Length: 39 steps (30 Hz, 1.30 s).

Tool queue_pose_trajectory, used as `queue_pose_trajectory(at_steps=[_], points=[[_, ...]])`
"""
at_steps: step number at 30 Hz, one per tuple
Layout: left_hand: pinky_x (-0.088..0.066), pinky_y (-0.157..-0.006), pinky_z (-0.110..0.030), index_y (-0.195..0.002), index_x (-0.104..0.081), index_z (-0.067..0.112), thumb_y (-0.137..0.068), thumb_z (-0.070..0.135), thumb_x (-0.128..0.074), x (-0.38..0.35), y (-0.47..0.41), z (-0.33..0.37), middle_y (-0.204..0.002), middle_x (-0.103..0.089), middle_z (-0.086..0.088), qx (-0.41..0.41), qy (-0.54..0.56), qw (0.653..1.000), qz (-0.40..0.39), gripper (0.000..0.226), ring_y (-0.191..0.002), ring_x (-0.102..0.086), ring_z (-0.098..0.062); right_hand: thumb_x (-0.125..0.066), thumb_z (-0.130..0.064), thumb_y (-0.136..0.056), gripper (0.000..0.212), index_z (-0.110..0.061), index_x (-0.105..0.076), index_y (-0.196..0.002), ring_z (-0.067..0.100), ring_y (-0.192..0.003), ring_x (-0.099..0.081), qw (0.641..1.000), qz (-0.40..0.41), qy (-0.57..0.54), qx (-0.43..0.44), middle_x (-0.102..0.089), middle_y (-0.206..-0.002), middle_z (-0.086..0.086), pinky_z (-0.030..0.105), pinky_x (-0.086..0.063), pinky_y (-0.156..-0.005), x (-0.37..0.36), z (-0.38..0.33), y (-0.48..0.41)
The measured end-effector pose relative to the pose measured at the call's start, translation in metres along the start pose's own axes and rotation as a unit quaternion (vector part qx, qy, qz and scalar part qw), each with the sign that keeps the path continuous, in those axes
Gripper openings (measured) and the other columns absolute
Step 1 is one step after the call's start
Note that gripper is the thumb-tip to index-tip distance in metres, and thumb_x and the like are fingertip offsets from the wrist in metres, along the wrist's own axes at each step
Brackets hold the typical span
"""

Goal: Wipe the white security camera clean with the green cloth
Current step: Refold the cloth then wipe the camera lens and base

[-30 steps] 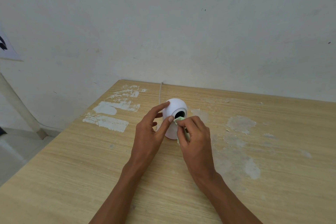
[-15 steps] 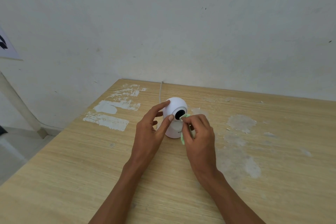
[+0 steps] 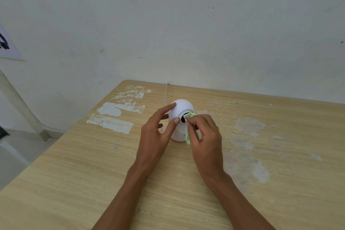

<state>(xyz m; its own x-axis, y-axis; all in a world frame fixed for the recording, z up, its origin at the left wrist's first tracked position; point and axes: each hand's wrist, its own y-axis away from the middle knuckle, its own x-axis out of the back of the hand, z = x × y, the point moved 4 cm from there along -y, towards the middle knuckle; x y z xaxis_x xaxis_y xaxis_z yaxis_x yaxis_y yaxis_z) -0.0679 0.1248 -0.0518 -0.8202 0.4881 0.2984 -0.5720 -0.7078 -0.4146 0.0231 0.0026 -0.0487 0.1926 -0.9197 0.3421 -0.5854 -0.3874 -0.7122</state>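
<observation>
While the white camera is standing near the far edge of the wooden table, the head view is showing the left hand steadying it, fingers spread open with forefinger and thumb touching the shell. The right hand is pinching the green cloth closed and pressing it against the dark lens. Wiping is underway; judging by this, the dome and base are probably left to do.

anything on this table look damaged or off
Yes: the wooden table is scarred. White patches show left of the white security camera, and dull grey scuffs mark the right side. The camera stands upright and the green cloth looks normal.
</observation>
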Motion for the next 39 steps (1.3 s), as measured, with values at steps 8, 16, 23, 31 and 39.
queue_pose_trajectory(at_steps=[8, 16, 23, 31, 39], points=[[-0.056, -0.090, -0.028, -0.136, -0.063, 0.040, -0.097, 0.033, -0.070, -0.001, 0.000, 0.000, -0.130, -0.070, 0.015, 0.002, 0.002, 1.000, -0.001, 0.040, -0.117, -0.064, -0.001, -0.065, -0.005, -0.092, 0.008, -0.011, -0.068, -0.095, 0.016, -0.087, -0.063, 1.000, 0.005, -0.006, -0.026, -0.063, -0.095, -0.003, 0.046, -0.054, -0.078, 0.001, 0.006, 0.001], [-0.054, -0.097, -0.028, -0.137, -0.063, 0.042, -0.098, 0.034, -0.068, 0.001, 0.001, -0.001, -0.133, -0.068, 0.019, 0.007, 0.021, 1.000, -0.011, 0.041, -0.123, -0.063, -0.001, -0.066, -0.007, -0.091, 0.012, -0.017, -0.070, -0.095, 0.017, -0.082, -0.063, 0.997, -0.058, 0.026, -0.041, -0.060, -0.092, -0.006, 0.049, -0.054, -0.074, -0.007, 0.018, 0.011], [-0.051, -0.089, -0.012, -0.137, -0.064, 0.039, -0.101, 0.026, -0.063, 0.002, 0.001, 0.000, -0.132, -0.070, 0.019, 0.016, 0.065, 0.997, -0.026, 0.038, -0.116, -0.065, 0.008, -0.069, -0.012, -0.091, 0.015, -0.019, -0.076, -0.103, 0.015, -0.088, -0.064, 0.995, -0.084, 0.057, 0.003, -0.066, -0.094, -0.006, 0.044, -0.050, -0.083, -0.016, 0.002, 0.015], [-0.050, -0.090, -0.014, -0.137, -0.064, 0.039, -0.101, 0.028, -0.064, 0.002, 0.001, 0.000, -0.126, -0.070, 0.025, 0.019, 0.059, 0.998, -0.024, 0.038, -0.117, -0.063, 0.009, -0.063, -0.017, -0.092, 0.014, -0.020, -0.074, -0.100, 0.016, -0.085, -0.066, 0.994, -0.098, 0.029, -0.022, -0.066, -0.093, -0.008, 0.049, -0.053, -0.078, -0.012, 0.008, 0.015], [-0.049, -0.086, -0.012, -0.141, -0.057, 0.048, -0.104, 0.028, -0.059, 0.005, 0.005, 0.005, -0.137, -0.067, 0.017, 0.020, 0.030, 0.999, -0.041, 0.041, -0.117, -0.062, 0.005, -0.069, -0.020, -0.090, 0.007, -0.027, -0.069, -0.091, 0.016, -0.083, -0.064, 0.976, -0.131, 0.165, -0.061, -0.070, -0.088, -0.010, 0.040, -0.042, -0.080, 0.001, 0.014, 0.019]])
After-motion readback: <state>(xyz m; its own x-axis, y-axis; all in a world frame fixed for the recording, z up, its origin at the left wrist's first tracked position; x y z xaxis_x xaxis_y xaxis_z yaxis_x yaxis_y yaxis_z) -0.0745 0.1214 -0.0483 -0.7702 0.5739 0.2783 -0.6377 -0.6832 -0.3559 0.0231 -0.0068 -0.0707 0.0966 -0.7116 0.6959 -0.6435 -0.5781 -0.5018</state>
